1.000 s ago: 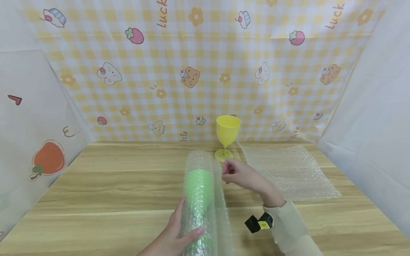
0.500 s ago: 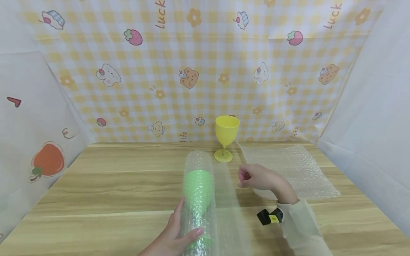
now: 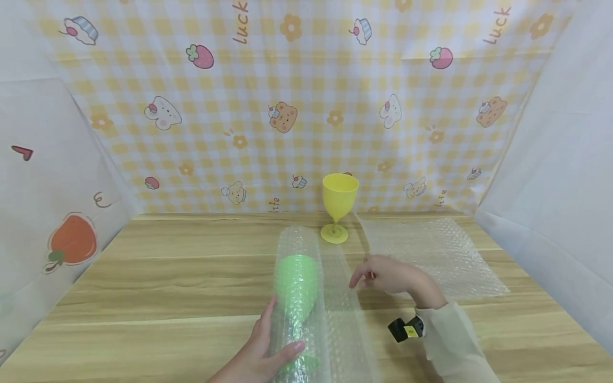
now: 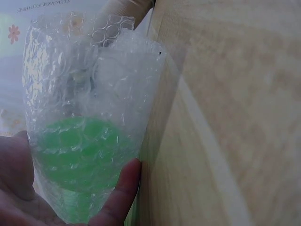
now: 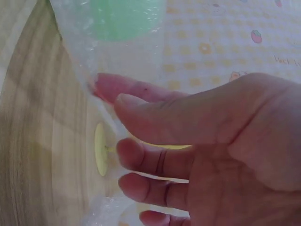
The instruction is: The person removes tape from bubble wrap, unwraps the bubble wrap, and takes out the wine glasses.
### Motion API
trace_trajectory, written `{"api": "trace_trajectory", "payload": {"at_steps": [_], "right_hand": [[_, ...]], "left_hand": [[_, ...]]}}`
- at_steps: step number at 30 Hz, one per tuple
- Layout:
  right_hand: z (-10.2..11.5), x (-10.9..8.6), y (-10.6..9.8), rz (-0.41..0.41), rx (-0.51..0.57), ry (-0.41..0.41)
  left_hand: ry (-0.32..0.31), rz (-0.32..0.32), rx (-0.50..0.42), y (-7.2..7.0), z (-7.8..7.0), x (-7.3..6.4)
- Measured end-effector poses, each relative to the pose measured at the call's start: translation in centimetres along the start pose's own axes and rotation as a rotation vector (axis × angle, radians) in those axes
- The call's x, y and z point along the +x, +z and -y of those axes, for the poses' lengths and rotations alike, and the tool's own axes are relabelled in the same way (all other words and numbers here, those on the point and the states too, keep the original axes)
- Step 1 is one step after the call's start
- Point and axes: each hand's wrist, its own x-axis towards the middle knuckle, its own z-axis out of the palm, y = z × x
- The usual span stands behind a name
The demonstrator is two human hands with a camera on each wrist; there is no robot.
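A green goblet (image 3: 298,282) lies inside a roll of bubble wrap (image 3: 299,239), with a loose flap (image 3: 341,308) spread to its right on the table. My left hand (image 3: 262,351) grips the roll low down, thumb over the top and fingers along its left side. The left wrist view shows the green cup (image 4: 82,153) through the bubbles. My right hand (image 3: 390,274) is at the flap's right edge, index finger pointing down to it. In the right wrist view, the index fingertip (image 5: 108,85) meets the film's edge and the other fingers are loosely bent.
Behind the roll a yellow goblet (image 3: 340,197) stands upright. A flat sheet of bubble wrap (image 3: 440,250) lies at the back right of the wooden table (image 3: 191,287). A checked cloth (image 3: 306,80) hangs behind, with white cloths (image 3: 565,133) at the sides.
My right hand drew the flap away from the roll to the right, then its index finger straightened and the flap lies flatter. My left hand stayed on the roll.
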Motion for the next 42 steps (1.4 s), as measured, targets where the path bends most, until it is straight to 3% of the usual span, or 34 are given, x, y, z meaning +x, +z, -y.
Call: {"api": "trace_trajectory", "payload": {"at_steps": [10,17,22,28,30,33,38,42], "right_hand": [[1.7,0.7,1.6,-0.015,-0.205,0.229],[2.4,1.4,2.8,-0.019,-0.264,0.277],[3.0,1.5,4.0,-0.057,-0.332,0.245],[3.7,1.0,5.9,-0.149,-0.498,0.034],[3.9,0.6,6.2,-0.155,-0.470,-0.034],[4.1,-0.1,6.3,-0.113,-0.335,-0.074],[4.2,-0.5,6.0,-0.029,-0.150,-0.022],[4.2,-0.5,6.0,-0.009,-0.094,0.007]], "left_hand": [[-0.013,0.012,-0.005,-0.1,0.0,0.0],[0.003,0.013,-0.004,-0.1,-0.1,-0.1],[-0.004,0.013,-0.005,0.0,-0.2,-0.2],[-0.007,0.019,-0.012,0.0,-0.4,-0.2],[0.000,0.016,-0.007,0.0,-0.4,-0.2],[0.001,0.011,-0.001,0.0,-0.4,-0.3],[-0.038,0.015,0.026,-0.2,-0.6,-0.4],[-0.084,0.023,0.078,-0.5,-1.0,-0.6]]}}
